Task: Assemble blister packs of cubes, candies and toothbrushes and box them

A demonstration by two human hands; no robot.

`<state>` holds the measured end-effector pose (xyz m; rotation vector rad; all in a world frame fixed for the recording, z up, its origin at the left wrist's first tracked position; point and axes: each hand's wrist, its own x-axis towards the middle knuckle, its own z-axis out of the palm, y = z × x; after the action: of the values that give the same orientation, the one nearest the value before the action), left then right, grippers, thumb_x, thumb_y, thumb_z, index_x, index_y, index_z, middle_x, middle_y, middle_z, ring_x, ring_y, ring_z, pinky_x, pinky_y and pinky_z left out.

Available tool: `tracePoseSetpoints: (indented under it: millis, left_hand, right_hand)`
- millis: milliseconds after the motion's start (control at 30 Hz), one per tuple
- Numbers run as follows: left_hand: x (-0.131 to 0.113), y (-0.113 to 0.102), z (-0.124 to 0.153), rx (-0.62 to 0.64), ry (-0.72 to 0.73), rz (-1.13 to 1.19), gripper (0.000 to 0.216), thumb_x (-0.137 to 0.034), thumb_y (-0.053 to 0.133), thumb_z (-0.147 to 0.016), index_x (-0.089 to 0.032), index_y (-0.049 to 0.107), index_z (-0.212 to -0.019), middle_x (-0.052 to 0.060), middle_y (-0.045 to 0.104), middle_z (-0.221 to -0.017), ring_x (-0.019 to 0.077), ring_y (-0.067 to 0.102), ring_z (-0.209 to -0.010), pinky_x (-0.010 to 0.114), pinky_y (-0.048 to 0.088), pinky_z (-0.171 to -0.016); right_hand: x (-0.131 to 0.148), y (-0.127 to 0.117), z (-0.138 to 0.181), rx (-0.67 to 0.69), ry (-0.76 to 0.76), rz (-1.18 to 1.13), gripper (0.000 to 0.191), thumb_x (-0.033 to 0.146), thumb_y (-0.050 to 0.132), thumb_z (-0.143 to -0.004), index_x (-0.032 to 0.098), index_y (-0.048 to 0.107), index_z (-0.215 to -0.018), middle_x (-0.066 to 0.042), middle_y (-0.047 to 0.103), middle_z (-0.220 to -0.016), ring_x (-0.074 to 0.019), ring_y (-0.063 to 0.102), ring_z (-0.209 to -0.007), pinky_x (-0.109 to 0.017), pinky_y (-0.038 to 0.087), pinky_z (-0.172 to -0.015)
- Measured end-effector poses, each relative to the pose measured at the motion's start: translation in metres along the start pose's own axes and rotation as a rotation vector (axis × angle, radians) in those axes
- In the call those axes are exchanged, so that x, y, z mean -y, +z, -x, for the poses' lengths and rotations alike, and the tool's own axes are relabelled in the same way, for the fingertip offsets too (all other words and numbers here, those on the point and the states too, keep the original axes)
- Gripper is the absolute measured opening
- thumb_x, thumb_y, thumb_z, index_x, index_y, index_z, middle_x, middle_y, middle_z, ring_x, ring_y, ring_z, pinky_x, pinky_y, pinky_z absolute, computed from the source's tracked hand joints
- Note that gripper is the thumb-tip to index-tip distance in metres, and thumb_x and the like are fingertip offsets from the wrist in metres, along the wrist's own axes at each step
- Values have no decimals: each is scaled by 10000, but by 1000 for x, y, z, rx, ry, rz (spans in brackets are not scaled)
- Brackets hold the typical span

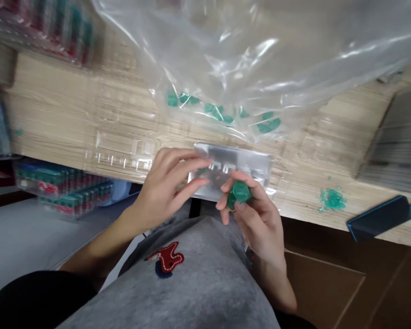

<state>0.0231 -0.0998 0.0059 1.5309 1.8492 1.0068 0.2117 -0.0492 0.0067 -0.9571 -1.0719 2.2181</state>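
R hand: right hand (253,208), fingertips pinched round glossy dark-green lumps (241,192), prob. two pcs; held just above the near edge of the tray.
L hand: left hand (171,185), thumb & fingers spread apart, nothing seen between them; fingertips over the tray's L end, contact can't tell.
Tray: shiny transparent plastic tray w/ moulded bumps (253,160), on pale wood-grain table (51,100) at its near edge, between the hands.
Bag: big transparent plastic bag (226,59) beyond tray, w/ loose green pcs (269,125) near its bottom.
R side: small heap of green crumbs (333,199) near black phone w/ blue edge (380,218).
Risk: lumps could slip, being smooth & held by fingertips only; tray, prob. light, could tip if its near edge gets knocked.
Hard to see: lump count, part-covered by fingers; green bit under L fingertips; bag top cut off; stacked packs (68,187) at L blurred.
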Motion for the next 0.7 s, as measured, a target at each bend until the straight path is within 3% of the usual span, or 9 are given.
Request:
tracePoseSetpoints:
  millis: [67, 133, 200, 267, 400, 500, 600, 700]
  left_hand:
    - [-13, -3, 2, 80, 35, 115, 244, -266, 616, -905, -314, 679, -1136, 32, 689, -1055, 221, 618, -969, 373, 469, -877]
    - [-24, -5, 3, 158, 34, 220, 280, -271, 634, -897, -315, 668, -1172, 34, 694, -1072, 208, 631, -970, 345, 490, -859]
    - [-29, -5, 3, 188, -7, 288, 284, -278, 673, -871, -315, 683, -1152, 37, 697, -1077, 206, 639, -987, 337, 500, -868]
    - [-31, -4, 3, 190, -63, 352, 243, -259, 674, -869, -308, 704, -1105, 36, 703, -1054, 204, 645, -999, 336, 507, -880]
    - [-29, -5, 5, 217, -180, 523, 233, -206, 644, -882, -283, 707, -1092, 36, 713, -1041, 192, 656, -1012, 326, 536, -878]
    - [-30, -6, 7, 203, -288, 639, 241, -188, 647, -876, -280, 710, -1090, 28, 709, -1100, 166, 685, -965, 289, 568, -834]
    - [-28, -3, 7, 185, -395, 800, 154, -249, 660, -883, -260, 721, -1024, 14, 732, -1002, 137, 710, -804, 264, 589, -751]
    - [-23, 3, 7, 137, -388, 972, 170, -341, 716, -840, -223, 706, -962, 8, 722, -848, 115, 679, -690, 236, 576, -683]
  right_hand:
    - [2, 5, 2, -27, -28, 128, 361, 276, 564, -930, 357, 558, -1282, -12, 646, -1011, -117, 626, -779, -253, 546, -630]
    - [3, 9, 5, -89, -70, 312, 423, 256, 615, -908, 379, 547, -1307, -5, 655, -1113, -130, 647, -905, -289, 565, -777]
    - [4, 12, 8, -149, -134, 443, 474, 230, 669, -871, 398, 550, -1299, 12, 636, -1217, -147, 633, -1053, -320, 547, -912]
    - [6, 14, 10, -176, -186, 489, 443, 221, 695, -851, 388, 581, -1245, 24, 652, -1195, -150, 633, -1074, -329, 539, -950]
    - [7, 12, 10, -160, -150, 404, 250, 242, 645, -893, 308, 631, -1133, 17, 697, -969, -113, 663, -791, -286, 580, -763]
    - [5, 6, 10, -144, -142, 283, 255, 234, 606, -920, 314, 621, -1162, 33, 667, -837, -93, 636, -692, -244, 558, -654]
    - [4, 3, 10, -153, -166, 304, 261, 227, 590, -929, 333, 625, -1165, 20, 667, -932, -89, 628, -715, -242, 541, -645]
    - [5, 5, 9, -162, -246, 430, 253, 227, 640, -894, 310, 637, -1134, 4, 668, -1016, -108, 627, -785, -265, 537, -690]
